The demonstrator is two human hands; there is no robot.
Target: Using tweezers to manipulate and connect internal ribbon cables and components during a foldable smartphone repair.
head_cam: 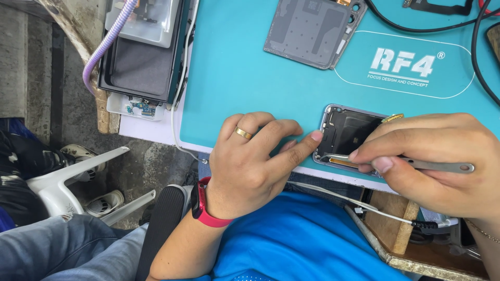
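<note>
Opened phone (348,136), back removed, lying at the near edge of the teal mat (234,78), is steadied by the left hand (250,161), forefinger extended against its side, while metal tweezers (416,164), pinched in the right hand (437,161), are applied inside its lower frame; fine, controlled prying is judged the step required next.

Mat centre: open teal work mat (234,78) between removed back cover (311,31) and opened phone (346,136); passable.
Phone's left edge: blocked by left hand (250,161), forefinger tip touching frame.
Phone's right and near side: covered by right hand (437,161) with metal tweezers (416,164).
Far right: black cables (479,57) looping across mat.
Left of mat: stacked device trays (143,52), purple cord (107,44).
Near edge: white cable (364,205) along table lip.
</note>
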